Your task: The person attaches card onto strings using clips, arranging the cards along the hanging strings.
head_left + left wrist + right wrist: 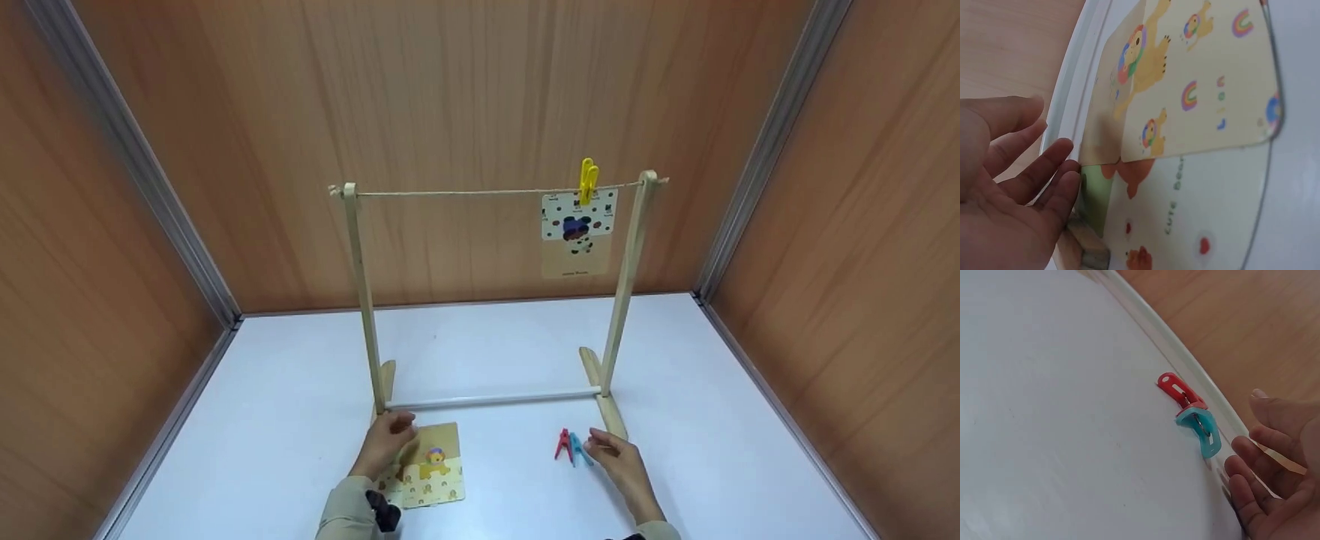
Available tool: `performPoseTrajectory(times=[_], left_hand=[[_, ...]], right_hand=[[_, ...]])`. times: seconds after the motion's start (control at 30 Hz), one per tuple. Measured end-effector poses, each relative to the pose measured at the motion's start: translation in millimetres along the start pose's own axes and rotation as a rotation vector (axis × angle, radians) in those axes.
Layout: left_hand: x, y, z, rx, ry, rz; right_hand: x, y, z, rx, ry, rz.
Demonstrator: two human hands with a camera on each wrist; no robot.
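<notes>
Lower left of centre, the left hand (388,444), fingers relaxed, is beside a lion card (435,474) overlapping a bear card (1179,211); lower right, the right hand (618,462), loosely spread, nears blue (577,448) and red clothespins (564,442). Upper right of centre, a yellow clothespin (588,181) holds a cartoon card (577,251) on string (450,193).

From afar I see free room between the left post (363,292) and the right post (628,277), below the string (450,193), above the white bar (491,398); at right, the hanging card (576,236) obstructs the passage.
</notes>
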State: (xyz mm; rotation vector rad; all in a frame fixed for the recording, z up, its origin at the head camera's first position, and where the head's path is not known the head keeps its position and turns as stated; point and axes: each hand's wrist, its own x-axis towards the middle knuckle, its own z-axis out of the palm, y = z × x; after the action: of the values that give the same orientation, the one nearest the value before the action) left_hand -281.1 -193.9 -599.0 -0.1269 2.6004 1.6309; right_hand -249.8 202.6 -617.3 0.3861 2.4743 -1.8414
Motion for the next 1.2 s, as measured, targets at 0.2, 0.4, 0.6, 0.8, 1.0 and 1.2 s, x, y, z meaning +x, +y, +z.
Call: performPoseTrajectory(times=[0.2, 0.4, 0.6, 0.8, 1.0, 1.2], left_hand=[[0.0, 1.7, -1.7, 0.059, -0.021, 0.005], [3.2, 4.8, 3.7, 0.110, -0.035, 0.022], [5.0, 7.1, 7.7, 0.181, -0.025, 0.008], [3.8, 9.8, 9.7, 0.215, -0.023, 0.017], [4.7, 9.8, 11.0, 0.236, -0.022, 0.020], [1.3, 7.6, 9.6, 0.251, -0.024, 0.005]], right_hand=[[0.4, 7, 2, -0.047, -0.023, -0.013], [-1.5, 12, 0, -0.169, -0.023, -0.127], [-4.6, 11, 3, -0.225, -0.034, -0.190], [-7.3, 11, 7, -0.287, -0.024, -0.215], [-5.6, 11, 7, -0.304, -0.034, -0.198], [-6.3, 13, 10, -0.314, -0.046, -0.201]])
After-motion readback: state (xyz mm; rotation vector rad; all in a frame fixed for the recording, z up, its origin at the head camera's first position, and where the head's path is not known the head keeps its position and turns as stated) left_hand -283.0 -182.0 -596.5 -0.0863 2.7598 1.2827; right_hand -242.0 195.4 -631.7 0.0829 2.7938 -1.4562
